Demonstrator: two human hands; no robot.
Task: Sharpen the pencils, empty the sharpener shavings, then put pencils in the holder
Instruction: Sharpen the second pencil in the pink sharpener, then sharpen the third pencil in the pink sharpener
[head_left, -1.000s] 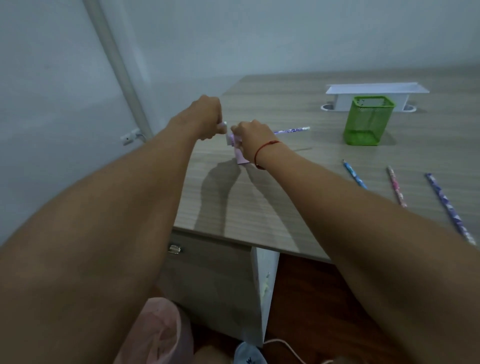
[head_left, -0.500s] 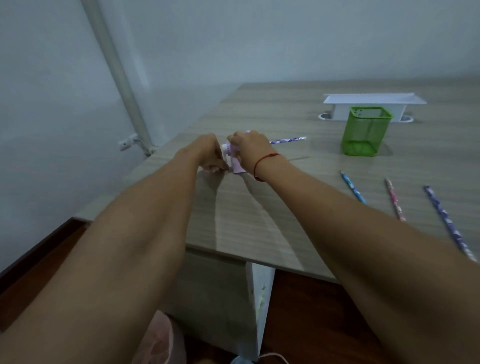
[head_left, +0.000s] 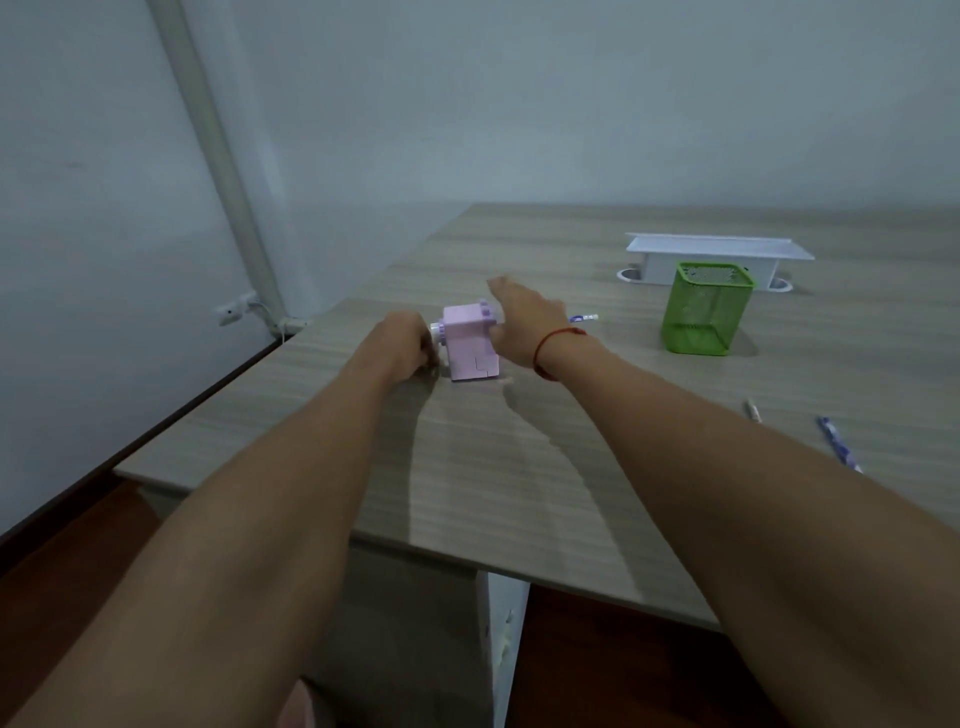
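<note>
Here we are at the near-left part of the wooden desk (head_left: 519, 467), and the lilac crank sharpener (head_left: 470, 345) stands upright on it, right between the two hands. The left hand (head_left: 402, 343) is curled into a fist against the sharpener's left side, where the crank (head_left: 435, 331) comes out. It looks wrapped round the handle, though the fist hides the handle itself. That is the natural place for it if turning is the next job. The right hand (head_left: 524, 322) is spread, fingers straight and gripping nothing, over the sharpener's right side. Whether the palm touches the body I can't tell, but it sits well to steady the box or to reach a pencil. And a pencil there is: a purple-patterned pencil (head_left: 584, 318) pokes out to the right past that hand, its other end hidden. Farther right stands the green mesh holder (head_left: 709, 317), no pencils showing in it, in front of a white tray (head_left: 719, 249). Two more lie flat at the near right, well apart from the holder: a pink pencil (head_left: 753, 410) and a blue-purple pencil (head_left: 836, 441). By my reading, the filing away hasn't started.
</note>
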